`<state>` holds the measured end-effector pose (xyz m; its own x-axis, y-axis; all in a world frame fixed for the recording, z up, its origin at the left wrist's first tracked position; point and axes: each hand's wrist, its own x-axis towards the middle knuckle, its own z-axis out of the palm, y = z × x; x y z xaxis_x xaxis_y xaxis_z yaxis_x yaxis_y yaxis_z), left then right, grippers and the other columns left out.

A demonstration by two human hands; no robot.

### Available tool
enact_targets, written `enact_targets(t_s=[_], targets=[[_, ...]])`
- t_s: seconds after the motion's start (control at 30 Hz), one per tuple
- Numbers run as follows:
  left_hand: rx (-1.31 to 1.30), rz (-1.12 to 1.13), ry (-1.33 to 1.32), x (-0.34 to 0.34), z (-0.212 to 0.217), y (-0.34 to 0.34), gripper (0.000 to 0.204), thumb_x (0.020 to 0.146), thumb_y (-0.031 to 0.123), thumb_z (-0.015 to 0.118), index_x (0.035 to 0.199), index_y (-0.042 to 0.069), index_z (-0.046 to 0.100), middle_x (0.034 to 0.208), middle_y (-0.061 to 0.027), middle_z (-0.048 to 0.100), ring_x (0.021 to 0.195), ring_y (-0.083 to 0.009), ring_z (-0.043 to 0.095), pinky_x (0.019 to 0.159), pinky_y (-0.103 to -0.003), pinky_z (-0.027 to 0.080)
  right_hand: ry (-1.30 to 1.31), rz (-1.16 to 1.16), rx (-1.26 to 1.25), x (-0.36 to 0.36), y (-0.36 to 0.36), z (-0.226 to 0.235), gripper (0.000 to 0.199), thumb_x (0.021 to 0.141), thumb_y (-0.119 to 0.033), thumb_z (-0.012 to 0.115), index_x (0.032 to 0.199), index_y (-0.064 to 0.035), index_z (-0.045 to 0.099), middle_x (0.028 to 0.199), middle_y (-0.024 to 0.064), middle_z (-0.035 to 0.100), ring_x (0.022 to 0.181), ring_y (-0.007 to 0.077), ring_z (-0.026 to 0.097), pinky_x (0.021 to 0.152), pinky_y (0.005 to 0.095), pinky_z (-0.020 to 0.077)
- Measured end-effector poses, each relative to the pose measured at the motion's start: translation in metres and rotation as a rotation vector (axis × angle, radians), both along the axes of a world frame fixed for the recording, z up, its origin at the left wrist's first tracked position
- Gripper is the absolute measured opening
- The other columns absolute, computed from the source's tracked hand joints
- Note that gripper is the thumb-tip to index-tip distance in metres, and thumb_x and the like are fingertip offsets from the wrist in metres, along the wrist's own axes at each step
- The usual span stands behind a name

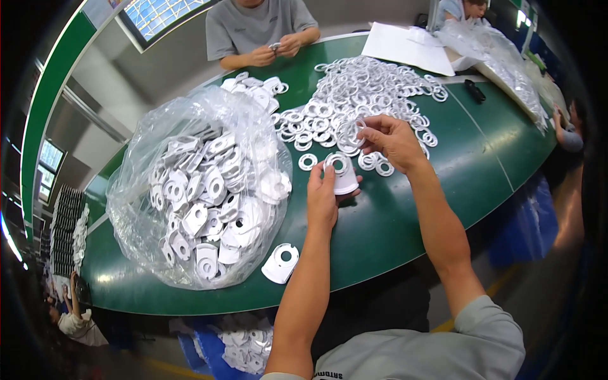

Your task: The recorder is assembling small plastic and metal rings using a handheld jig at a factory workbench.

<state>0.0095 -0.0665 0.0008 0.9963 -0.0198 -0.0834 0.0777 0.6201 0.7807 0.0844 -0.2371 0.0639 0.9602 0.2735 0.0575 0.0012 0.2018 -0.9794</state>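
My left hand (324, 193) is closed around a white plastic plate (345, 182) with a round hole near its top. Up and to the right of it, my right hand (391, 140) pinches a white plastic ring (360, 130). The ring and the plate are apart. Beyond both hands spreads a heap of white rings (354, 85) on the green table (392, 221). One loose ring (308, 161) lies left of the held plate. A single white plate (280, 263) rests by my left forearm, near the table's front edge.
A clear plastic bag (136, 209) full of white plates stands open on the left. Behind it is a smaller pile of white parts (253, 92). Across the table a co-worker (263, 35) handles a small part. White sheets (405, 50) and a black object (474, 90) lie at the far right.
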Motion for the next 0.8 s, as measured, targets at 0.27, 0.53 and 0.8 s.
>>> enact_targets(t_s=[0.27,0.53,0.8], targets=[[0.004,-0.049,-0.016,0.003,0.001,0.004,0.046,0.103,0.039,0.034,0.125,0.000,0.044,0.110,-0.0166,0.063,0.085,-0.0293,0.069,0.060,-0.037,0.061,-0.007,0.004,-0.277,-0.011,0.006,-0.021,0.018,0.087,-0.018,0.070,0.092,-0.0006,0.070,0.075,0.0038,0.067,0.062,0.0091,0.063,0.048,0.0194,0.0446],[0.048,-0.076,-0.007,0.003,0.001,0.003,0.049,0.103,0.040,0.034,0.125,-0.001,0.046,0.106,-0.0161,0.064,0.082,-0.0278,0.069,0.058,-0.034,0.061,-0.014,0.019,-0.398,-0.016,0.006,-0.021,0.016,0.083,-0.017,0.071,0.083,-0.0010,0.070,0.068,0.0022,0.065,0.057,0.0075,0.060,0.049,0.0227,0.0427],[0.174,-0.107,-0.002,0.007,-0.001,0.001,0.037,0.102,0.026,0.040,0.127,-0.002,0.046,0.103,-0.0146,0.065,0.080,-0.0251,0.070,0.057,-0.032,0.060,-0.110,-0.010,-0.486,-0.012,0.007,-0.031,0.017,0.082,-0.019,0.073,0.084,-0.0022,0.070,0.063,-0.0002,0.062,0.053,0.0048,0.055,0.044,0.0205,0.0391]])
